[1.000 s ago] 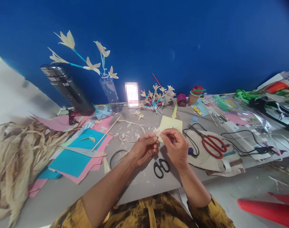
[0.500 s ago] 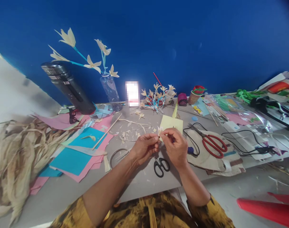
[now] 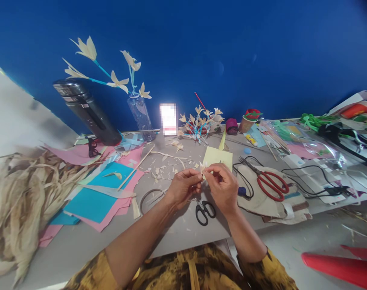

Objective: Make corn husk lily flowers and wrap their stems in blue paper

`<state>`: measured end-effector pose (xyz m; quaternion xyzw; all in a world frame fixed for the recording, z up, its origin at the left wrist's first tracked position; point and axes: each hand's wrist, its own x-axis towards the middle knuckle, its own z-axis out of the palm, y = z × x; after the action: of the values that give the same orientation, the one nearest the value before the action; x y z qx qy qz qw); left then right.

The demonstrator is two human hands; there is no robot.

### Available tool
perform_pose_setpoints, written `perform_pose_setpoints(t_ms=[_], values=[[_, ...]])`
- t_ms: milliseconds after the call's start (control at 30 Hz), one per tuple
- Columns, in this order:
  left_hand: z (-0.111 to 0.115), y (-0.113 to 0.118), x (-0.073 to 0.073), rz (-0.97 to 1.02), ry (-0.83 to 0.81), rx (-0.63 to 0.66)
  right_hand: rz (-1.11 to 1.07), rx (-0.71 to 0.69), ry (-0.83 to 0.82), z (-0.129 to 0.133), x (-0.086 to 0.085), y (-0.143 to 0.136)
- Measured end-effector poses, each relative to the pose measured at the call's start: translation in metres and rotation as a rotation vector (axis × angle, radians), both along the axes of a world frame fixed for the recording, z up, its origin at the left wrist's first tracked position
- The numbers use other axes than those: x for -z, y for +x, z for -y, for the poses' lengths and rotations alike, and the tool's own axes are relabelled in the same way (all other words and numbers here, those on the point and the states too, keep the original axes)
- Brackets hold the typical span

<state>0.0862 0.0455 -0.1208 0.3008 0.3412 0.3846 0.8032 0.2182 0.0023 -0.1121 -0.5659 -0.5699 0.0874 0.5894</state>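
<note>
The left hand (image 3: pixel 186 187) and right hand (image 3: pixel 223 186), fingers curled nearly closed, still pinch a small cream husk-like flower (image 3: pixel 203 165) between them, now slightly farther right, near the square pale-yellow paper (image 3: pixel 219 156).

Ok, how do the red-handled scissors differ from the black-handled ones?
The red-handled scissors look larger than the black-handled scissors. The red pair lies mostly on a beige cloth, the black pair on the table. The red pair's blades show, while the black pair's are mostly hidden by the left hand. Neither pair is held.
</note>
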Motion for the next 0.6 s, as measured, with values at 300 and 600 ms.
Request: perform_pose_setpoints(t_ms=[300, 600], values=[[0.0001, 0.0006, -0.0036, 0.069, -0.108, 0.016, -0.033, -0.02, -0.012, 0.0006, 0.0039, 0.0015], [-0.0004, 0.0016, -0.001, 0.052, -0.107, -0.022, 0.024, -0.028, 0.032, 0.0011, 0.003, 0.0007]])
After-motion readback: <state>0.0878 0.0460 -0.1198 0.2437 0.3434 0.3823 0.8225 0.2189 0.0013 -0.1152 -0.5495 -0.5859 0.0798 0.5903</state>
